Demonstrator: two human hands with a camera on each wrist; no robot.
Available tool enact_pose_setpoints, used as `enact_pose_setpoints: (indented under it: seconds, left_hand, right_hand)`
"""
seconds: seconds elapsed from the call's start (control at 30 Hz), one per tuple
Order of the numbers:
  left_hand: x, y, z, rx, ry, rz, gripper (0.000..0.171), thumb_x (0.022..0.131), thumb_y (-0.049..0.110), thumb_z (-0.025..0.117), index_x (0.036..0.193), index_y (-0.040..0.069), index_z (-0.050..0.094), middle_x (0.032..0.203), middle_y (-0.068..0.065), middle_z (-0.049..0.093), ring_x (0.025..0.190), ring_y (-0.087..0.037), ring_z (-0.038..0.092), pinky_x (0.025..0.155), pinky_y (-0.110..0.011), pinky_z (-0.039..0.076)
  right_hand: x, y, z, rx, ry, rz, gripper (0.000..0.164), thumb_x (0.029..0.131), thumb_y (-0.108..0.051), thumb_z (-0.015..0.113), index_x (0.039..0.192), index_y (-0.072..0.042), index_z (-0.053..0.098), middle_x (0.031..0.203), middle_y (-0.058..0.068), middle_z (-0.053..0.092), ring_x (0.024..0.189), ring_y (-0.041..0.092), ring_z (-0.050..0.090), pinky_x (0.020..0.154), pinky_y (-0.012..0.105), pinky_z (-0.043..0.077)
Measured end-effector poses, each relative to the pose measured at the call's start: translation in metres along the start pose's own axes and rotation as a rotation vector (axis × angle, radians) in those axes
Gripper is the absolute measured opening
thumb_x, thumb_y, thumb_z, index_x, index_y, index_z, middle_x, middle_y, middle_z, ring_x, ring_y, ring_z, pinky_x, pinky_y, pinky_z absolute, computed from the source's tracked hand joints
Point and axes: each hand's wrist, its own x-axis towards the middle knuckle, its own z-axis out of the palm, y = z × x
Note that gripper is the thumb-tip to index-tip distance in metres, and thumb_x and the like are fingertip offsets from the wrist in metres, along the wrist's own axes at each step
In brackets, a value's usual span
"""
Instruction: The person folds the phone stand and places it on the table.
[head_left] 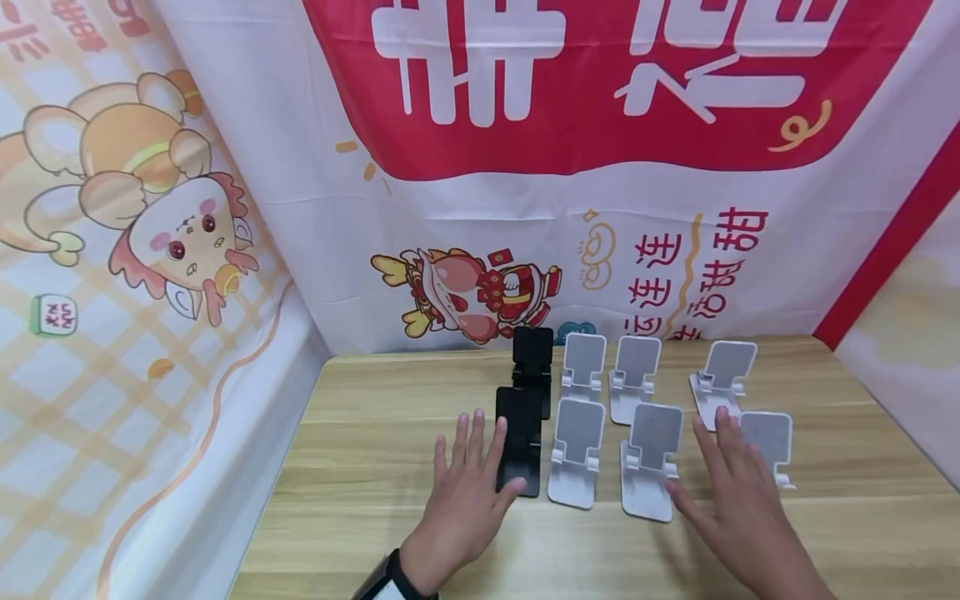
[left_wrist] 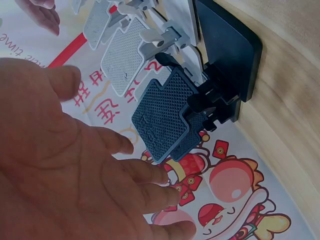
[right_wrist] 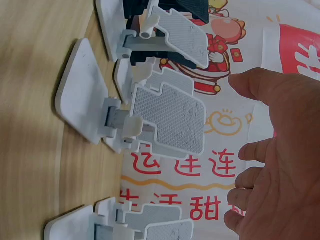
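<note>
Foldable phone stands, black and white, stand unfolded on the table in two rows. My left hand (head_left: 465, 492), fingers spread and straight, hovers beside the front black phone stand (head_left: 519, 429); its textured plate (left_wrist: 162, 117) shows past my fingertips in the left wrist view. Behind it is a second black phone stand (head_left: 532, 354). My right hand (head_left: 742, 500) is also spread, holding nothing, and partly hides the front right white phone stand (head_left: 767, 437). Left of its thumb stands another white phone stand (head_left: 652, 458). Whether either hand touches a stand, I cannot tell.
More white phone stands fill the rows: one (head_left: 577, 450) in front, others (head_left: 583, 362), (head_left: 636, 367) behind, and a back right stand (head_left: 723, 371) set apart by a gap. A printed cloth (head_left: 465, 200) hangs behind the wooden table (head_left: 375, 467); another cloth (head_left: 150, 350) borders the left.
</note>
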Motion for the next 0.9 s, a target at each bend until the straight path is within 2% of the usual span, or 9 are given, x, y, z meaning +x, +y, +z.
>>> enact_pose_setpoints:
  seconds: [0.1,0.23,0.37,0.47,0.6,0.7,0.8,0.83,0.9]
  left_hand:
    - [0.002,0.0,-0.002,-0.046,0.05,-0.012,0.07,0.11,0.047,0.036,0.166,0.017,0.007,0.173,-0.016,-0.002,0.16,-0.037,0.0,0.127,-0.066,0.013]
    - [0.012,0.001,-0.004,-0.173,0.158,-0.038,0.067,0.11,0.031,0.046,0.165,0.009,0.014,0.171,-0.022,0.014,0.158,-0.039,0.018,0.124,-0.061,0.028]
    - [0.036,0.002,-0.005,-0.363,0.193,-0.071,0.073,0.108,0.03,0.053,0.165,0.009,0.012,0.168,-0.021,0.023,0.153,-0.036,0.031,0.122,-0.057,0.035]
    - [0.056,0.003,-0.003,-0.499,0.187,-0.086,0.075,0.107,0.029,0.055,0.165,0.01,0.011,0.166,-0.019,0.028,0.151,-0.033,0.035,0.121,-0.054,0.037]
    - [0.072,0.002,0.003,-0.52,0.236,-0.072,0.06,0.106,0.022,0.057,0.158,0.007,0.031,0.148,-0.018,0.05,0.134,-0.029,0.053,0.113,-0.048,0.049]
    - [0.078,-0.002,0.006,-0.499,0.3,-0.061,0.041,0.105,0.015,0.059,0.144,0.007,0.049,0.13,-0.013,0.06,0.118,-0.024,0.061,0.102,-0.045,0.056]
    - [0.083,-0.009,0.006,-0.546,0.346,-0.045,0.03,0.102,0.009,0.061,0.132,0.007,0.057,0.12,-0.012,0.066,0.108,-0.023,0.064,0.092,-0.042,0.058]
    - [0.084,-0.011,0.006,-0.569,0.348,-0.039,0.028,0.101,0.008,0.062,0.129,0.007,0.058,0.116,-0.011,0.068,0.103,-0.021,0.065,0.088,-0.039,0.058]
    - [0.084,-0.015,0.006,-0.615,0.35,-0.032,0.026,0.1,0.006,0.064,0.125,0.007,0.06,0.107,-0.009,0.069,0.093,-0.018,0.064,0.079,-0.033,0.057]
  right_hand:
    - [0.003,-0.002,0.0,0.002,-0.031,0.01,0.094,0.098,-0.045,0.066,0.165,-0.009,0.01,0.171,0.024,-0.002,0.16,0.039,-0.005,0.127,0.041,-0.021]
    - [0.005,-0.009,0.0,0.004,-0.037,0.0,0.095,0.097,-0.046,0.066,0.165,-0.008,0.012,0.172,0.02,-0.006,0.16,0.038,-0.006,0.127,0.041,-0.021]
    - [0.009,-0.017,0.001,0.024,-0.012,-0.035,0.092,0.095,-0.04,0.07,0.163,-0.005,0.019,0.172,0.021,-0.002,0.16,0.039,0.0,0.128,0.039,-0.019]
    - [0.014,-0.025,0.002,0.047,-0.067,-0.015,0.092,0.097,-0.044,0.067,0.164,-0.006,0.017,0.173,0.017,-0.008,0.16,0.039,-0.001,0.128,0.044,-0.018]
    - [0.017,-0.033,0.005,0.064,-0.104,-0.002,0.091,0.097,-0.049,0.066,0.163,-0.004,0.02,0.173,0.017,-0.007,0.159,0.041,0.001,0.129,0.052,-0.013]
    - [0.019,-0.036,0.01,0.061,-0.046,-0.049,0.088,0.096,-0.045,0.068,0.161,-0.002,0.026,0.172,0.022,0.002,0.159,0.04,0.005,0.129,0.039,-0.017]
    - [0.021,-0.038,0.013,0.058,0.033,-0.111,0.085,0.094,-0.038,0.072,0.159,-0.002,0.031,0.17,0.025,0.01,0.159,0.04,0.011,0.127,0.027,-0.016]
    - [0.02,-0.039,0.015,0.061,0.039,-0.117,0.084,0.094,-0.038,0.072,0.159,-0.003,0.031,0.171,0.024,0.01,0.159,0.04,0.012,0.127,0.025,-0.016]
    - [0.02,-0.042,0.016,0.073,0.024,-0.111,0.085,0.095,-0.04,0.071,0.161,-0.005,0.028,0.172,0.021,0.007,0.158,0.041,0.015,0.13,0.033,-0.012]
